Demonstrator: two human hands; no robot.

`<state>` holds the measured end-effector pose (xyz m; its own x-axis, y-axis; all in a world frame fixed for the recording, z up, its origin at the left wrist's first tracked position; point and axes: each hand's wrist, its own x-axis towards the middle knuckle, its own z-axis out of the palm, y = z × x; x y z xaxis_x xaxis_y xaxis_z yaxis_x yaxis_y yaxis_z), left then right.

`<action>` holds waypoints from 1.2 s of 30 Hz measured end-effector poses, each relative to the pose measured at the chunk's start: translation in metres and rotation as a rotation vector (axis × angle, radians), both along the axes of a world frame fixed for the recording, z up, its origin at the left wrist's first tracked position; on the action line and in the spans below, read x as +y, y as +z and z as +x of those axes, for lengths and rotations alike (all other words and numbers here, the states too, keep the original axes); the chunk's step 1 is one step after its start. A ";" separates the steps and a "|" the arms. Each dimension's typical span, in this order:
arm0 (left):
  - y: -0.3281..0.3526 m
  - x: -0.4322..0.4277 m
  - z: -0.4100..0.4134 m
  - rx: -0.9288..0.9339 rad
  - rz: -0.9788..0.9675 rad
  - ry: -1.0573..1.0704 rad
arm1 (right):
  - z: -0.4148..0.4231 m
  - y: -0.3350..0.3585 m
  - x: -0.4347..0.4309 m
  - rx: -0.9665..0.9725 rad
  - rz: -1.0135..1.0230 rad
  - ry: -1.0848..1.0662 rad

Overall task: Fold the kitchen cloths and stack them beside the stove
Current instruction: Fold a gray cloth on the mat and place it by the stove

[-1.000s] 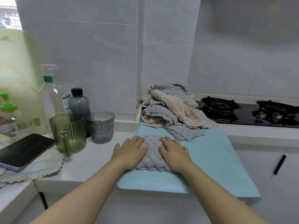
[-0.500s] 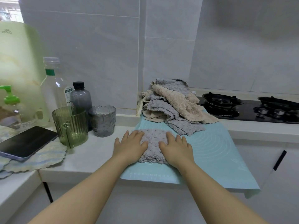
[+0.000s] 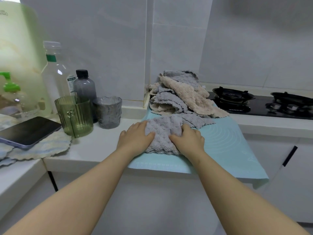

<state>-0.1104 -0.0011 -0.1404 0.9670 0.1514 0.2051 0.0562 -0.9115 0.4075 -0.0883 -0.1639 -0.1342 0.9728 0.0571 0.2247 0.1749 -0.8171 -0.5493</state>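
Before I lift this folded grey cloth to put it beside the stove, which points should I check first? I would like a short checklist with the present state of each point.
1. Fold finished: ok. The folded grey cloth is a compact bundle on the teal mat.
2. Grip: ok. The left hand and right hand hold its two sides, thumbs on top.
3. Free of the unfolded pile: not ok. The pile's front edge lies against it and may drag along.
4. Landing place near the stove: ok. Bare mat shows to the right of the cloth.
5. Stove off: ok. No flame shows on the burners.
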 end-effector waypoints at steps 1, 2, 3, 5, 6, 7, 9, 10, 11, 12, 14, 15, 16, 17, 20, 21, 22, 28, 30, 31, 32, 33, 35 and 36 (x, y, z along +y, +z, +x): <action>0.000 0.001 -0.002 0.000 -0.010 -0.008 | -0.002 0.001 -0.001 -0.012 0.035 0.035; 0.000 0.001 -0.004 0.000 -0.024 -0.019 | -0.003 0.001 -0.002 -0.013 0.093 0.072; 0.001 0.002 -0.005 -0.002 -0.041 -0.032 | -0.004 0.001 -0.002 -0.001 0.193 0.110; 0.001 0.004 -0.008 -0.011 -0.095 -0.051 | -0.008 0.003 -0.003 0.058 0.444 0.172; 0.002 0.004 -0.010 -0.021 -0.128 -0.057 | -0.010 0.004 -0.004 0.077 0.540 0.185; 0.002 0.004 -0.011 -0.035 -0.155 -0.062 | -0.011 0.004 -0.005 0.085 0.596 0.189; 0.004 0.003 -0.012 -0.038 -0.176 -0.053 | -0.010 0.005 -0.008 0.095 0.668 0.204; 0.006 0.003 -0.011 -0.031 -0.180 -0.041 | -0.009 0.005 -0.009 0.101 0.705 0.211; 0.008 0.004 -0.010 -0.025 -0.183 -0.026 | -0.009 0.006 -0.010 0.109 0.742 0.219; 0.009 0.004 -0.009 -0.017 -0.199 -0.018 | -0.008 0.005 -0.011 0.112 0.780 0.231; 0.011 0.009 -0.002 -0.030 -0.281 -0.045 | -0.007 0.004 -0.012 0.083 0.849 0.278; 0.010 0.011 0.003 -0.037 -0.333 -0.071 | -0.007 0.003 -0.013 0.061 0.879 0.309; 0.010 0.013 0.005 -0.027 -0.384 -0.103 | -0.006 0.002 -0.014 0.040 0.910 0.337; 0.010 0.015 0.007 -0.024 -0.457 -0.140 | -0.005 0.002 -0.015 0.021 0.936 0.358; 0.005 0.021 0.014 -0.030 -0.798 -0.249 | 0.001 -0.002 -0.016 0.014 0.985 0.369; 0.004 0.022 0.015 -0.047 -0.868 -0.265 | 0.003 -0.004 -0.016 0.026 0.992 0.354; 0.005 0.021 0.015 -0.064 -0.895 -0.264 | 0.006 -0.005 -0.016 0.043 1.003 0.327; 0.011 0.014 0.007 -0.133 -0.912 -0.257 | 0.007 -0.006 -0.015 0.103 0.924 0.162; 0.014 0.014 0.007 -0.117 -0.932 -0.241 | 0.004 -0.003 -0.012 0.108 0.841 0.129; 0.015 0.014 0.007 -0.112 -0.956 -0.209 | 0.002 -0.002 -0.012 0.118 0.811 0.117; 0.016 0.014 0.006 -0.100 -0.996 -0.162 | 0.001 0.000 -0.012 0.134 0.792 0.103; 0.018 0.012 0.004 -0.081 -1.040 -0.116 | -0.001 0.002 -0.013 0.158 0.789 0.097; 0.023 0.011 -0.002 -0.002 -1.089 -0.071 | -0.004 0.009 -0.014 0.206 0.802 0.086; 0.026 0.010 -0.005 0.049 -1.106 -0.071 | -0.006 0.014 -0.014 0.234 0.808 0.080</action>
